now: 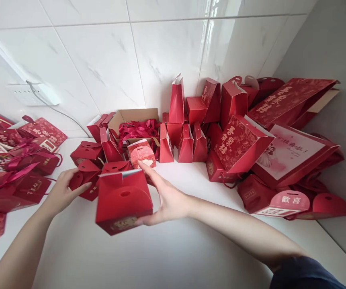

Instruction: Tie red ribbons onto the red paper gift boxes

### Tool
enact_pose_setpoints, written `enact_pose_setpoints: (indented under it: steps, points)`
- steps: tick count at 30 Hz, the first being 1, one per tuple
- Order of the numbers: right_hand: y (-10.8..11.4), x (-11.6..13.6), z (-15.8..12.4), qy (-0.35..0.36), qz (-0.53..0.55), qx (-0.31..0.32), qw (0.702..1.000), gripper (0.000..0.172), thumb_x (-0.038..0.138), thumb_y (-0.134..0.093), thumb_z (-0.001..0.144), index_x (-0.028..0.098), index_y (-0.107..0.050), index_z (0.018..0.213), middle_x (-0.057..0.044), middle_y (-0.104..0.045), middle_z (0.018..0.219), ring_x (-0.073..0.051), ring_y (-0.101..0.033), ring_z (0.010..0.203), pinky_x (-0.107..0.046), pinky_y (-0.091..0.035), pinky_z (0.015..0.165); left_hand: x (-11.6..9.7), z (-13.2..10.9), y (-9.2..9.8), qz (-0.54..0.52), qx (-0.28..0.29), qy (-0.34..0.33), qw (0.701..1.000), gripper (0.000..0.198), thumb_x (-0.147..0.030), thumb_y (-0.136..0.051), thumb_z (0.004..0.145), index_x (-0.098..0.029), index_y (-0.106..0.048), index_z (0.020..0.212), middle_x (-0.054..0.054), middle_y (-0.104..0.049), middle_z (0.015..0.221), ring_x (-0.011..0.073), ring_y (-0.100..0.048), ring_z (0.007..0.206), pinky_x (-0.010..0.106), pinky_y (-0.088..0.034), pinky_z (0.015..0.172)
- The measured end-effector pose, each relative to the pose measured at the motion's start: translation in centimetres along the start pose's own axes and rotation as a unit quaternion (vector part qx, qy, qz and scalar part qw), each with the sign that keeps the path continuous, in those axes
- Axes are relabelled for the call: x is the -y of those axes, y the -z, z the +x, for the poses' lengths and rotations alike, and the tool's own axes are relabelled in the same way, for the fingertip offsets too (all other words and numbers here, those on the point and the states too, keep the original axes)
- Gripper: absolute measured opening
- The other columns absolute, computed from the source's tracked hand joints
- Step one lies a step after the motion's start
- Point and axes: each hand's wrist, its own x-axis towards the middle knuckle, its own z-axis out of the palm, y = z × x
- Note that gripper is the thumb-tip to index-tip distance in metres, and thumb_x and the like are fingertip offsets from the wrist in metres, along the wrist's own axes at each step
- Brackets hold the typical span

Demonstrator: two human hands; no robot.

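Note:
My right hand (169, 196) grips a red paper gift box (124, 200) by its right side, fingers above and thumb below. The box is raised over the white table, its top partly unfolded with a pale edge showing. My left hand (62, 190) has its thumb and fingers around the left side of a smaller red gift box (90, 186) with rounded flaps. Some of those fingertips are hidden behind it. Just behind the raised box stands a card-like pink and red box (142, 154).
An open cardboard carton (135, 115) holds dark red ribbons (138, 129). Upright red boxes (177, 102) line the tiled wall (166, 52). Larger red bags (293, 98) and boxes pile up at right. Ribboned boxes (25, 184) crowd the left, below a socket (34, 95) with a cable.

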Motion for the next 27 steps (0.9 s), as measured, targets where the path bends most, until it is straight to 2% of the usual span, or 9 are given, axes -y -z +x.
enact_pose_setpoints:
  steps: [2,7,10,13,16,19,20,24,27]
  points:
    - [0.4,-0.4,-2.7,-0.043,-0.008,-0.001,0.999,0.134,0.037,-0.090,0.059,0.030,0.000,0.157,-0.010,-0.019,0.163,-0.029,-0.028,0.148,-0.046,-0.027,0.121,-0.4,-1.4,0.2,-0.026,0.035,-0.016,0.999,0.047,-0.061,-0.046,0.090,-0.035,-0.043,0.129,0.000,-0.052,0.130,0.0215,-0.047,0.126,0.043,-0.040,0.110]
    - [1.9,-1.0,-9.0,-0.126,-0.045,-0.023,0.991,0.130,0.036,-0.087,0.064,0.028,0.003,0.157,-0.014,-0.026,0.159,-0.031,-0.032,0.145,-0.050,-0.029,0.119,-2.0,-5.1,1.0,-0.051,0.113,-0.020,0.992,0.050,-0.056,-0.052,0.089,-0.041,-0.038,0.135,-0.001,-0.044,0.141,0.0258,-0.044,0.133,0.047,-0.042,0.110]
    - [3.0,-1.0,-12.2,-0.140,-0.071,-0.050,0.986,0.126,0.035,-0.085,0.067,0.029,0.002,0.157,-0.014,-0.029,0.157,-0.031,-0.034,0.144,-0.052,-0.028,0.119,-3.7,-7.1,1.3,-0.110,0.159,-0.048,0.980,0.065,-0.051,-0.058,0.088,-0.046,-0.027,0.144,-0.004,-0.036,0.154,0.0264,-0.042,0.138,0.043,-0.044,0.110]
    - [4.5,-0.8,-14.5,-0.153,-0.134,-0.091,0.975,0.121,0.035,-0.083,0.069,0.029,-0.001,0.157,-0.016,-0.024,0.159,-0.035,-0.032,0.145,-0.056,-0.029,0.117,-6.5,-8.8,0.9,-0.155,0.215,-0.046,0.963,0.088,-0.049,-0.065,0.084,-0.045,-0.009,0.152,-0.003,-0.024,0.162,0.0287,-0.039,0.143,0.041,-0.049,0.106]
    - [6.0,-0.2,-15.7,-0.149,-0.190,-0.149,0.959,0.115,0.035,-0.081,0.073,0.029,-0.004,0.157,-0.014,-0.024,0.160,-0.035,-0.030,0.146,-0.057,-0.029,0.117,-9.8,-9.8,-0.6,-0.191,0.227,-0.060,0.953,0.098,-0.049,-0.067,0.083,-0.040,-0.001,0.155,0.002,-0.022,0.163,0.0311,-0.029,0.147,0.042,-0.049,0.107]
    - [7.3,0.6,-16.3,-0.131,-0.229,-0.209,0.942,0.113,0.035,-0.080,0.073,0.029,-0.005,0.157,-0.013,-0.020,0.162,-0.034,-0.028,0.147,-0.055,-0.029,0.118,-13.0,-9.9,-3.0,-0.264,0.265,-0.068,0.925,0.096,-0.048,-0.067,0.083,-0.039,-0.004,0.155,0.005,-0.030,0.160,0.0291,-0.044,0.140,0.040,-0.051,0.105]
    - [7.6,0.9,-16.4,-0.128,-0.238,-0.228,0.935,0.113,0.035,-0.081,0.073,0.028,-0.006,0.157,-0.013,-0.019,0.162,-0.034,-0.028,0.147,-0.054,-0.030,0.118,-13.9,-9.7,-3.8,-0.265,0.260,-0.068,0.926,0.095,-0.049,-0.066,0.083,-0.039,-0.005,0.155,0.005,-0.031,0.159,0.0289,-0.047,0.137,0.040,-0.051,0.105]
    - [8.5,1.6,-16.8,-0.113,-0.252,-0.303,0.912,0.112,0.036,-0.082,0.072,0.028,-0.009,0.157,-0.013,-0.018,0.163,-0.035,-0.024,0.148,-0.054,-0.034,0.116,-17.0,-8.5,-6.4,-0.198,0.210,-0.105,0.952,0.102,-0.055,-0.073,0.075,-0.034,-0.014,0.155,0.009,-0.027,0.160,0.0342,-0.039,0.142,0.047,-0.045,0.110]
    - [8.8,1.4,-17.0,-0.112,-0.254,-0.325,0.904,0.112,0.038,-0.082,0.071,0.030,-0.010,0.157,-0.012,-0.021,0.162,-0.035,-0.024,0.148,-0.055,-0.036,0.116,-19.2,-7.8,-7.9,-0.185,0.201,-0.139,0.952,0.098,-0.056,-0.073,0.073,-0.032,-0.022,0.152,0.011,-0.035,0.155,0.0336,-0.043,0.138,0.048,-0.044,0.110]
